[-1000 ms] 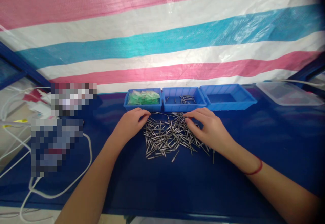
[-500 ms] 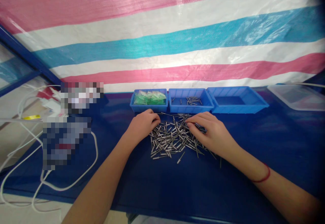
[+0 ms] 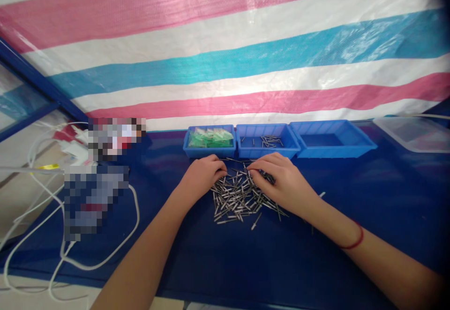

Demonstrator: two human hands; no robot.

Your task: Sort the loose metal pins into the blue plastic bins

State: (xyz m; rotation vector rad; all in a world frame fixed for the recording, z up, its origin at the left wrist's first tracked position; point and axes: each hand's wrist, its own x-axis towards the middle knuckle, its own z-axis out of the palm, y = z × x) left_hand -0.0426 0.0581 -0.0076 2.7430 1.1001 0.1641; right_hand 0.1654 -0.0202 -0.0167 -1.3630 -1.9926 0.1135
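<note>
A pile of small metal rivets (image 3: 236,196) lies on the blue table (image 3: 246,254), in front of the trays. My left hand (image 3: 204,175) rests at the pile's left edge, fingers curled together at the nearest rivets. My right hand (image 3: 281,181) lies over the pile's right side, palm down, with its fingers bent and pinched among the rivets. What either hand holds is hidden. A red string (image 3: 353,243) circles my right wrist.
Three blue trays stand at the back: one with green packets (image 3: 210,140), one with a few rivets (image 3: 267,141), one with nothing in it (image 3: 332,139). A clear plastic lid (image 3: 415,134) lies far right. White cables (image 3: 98,249) trail over the left edge. A striped tarp hangs behind.
Both hands have drawn closer together over the pile, the right one sliding left and bunching the rivets inward. The view has shifted slightly.
</note>
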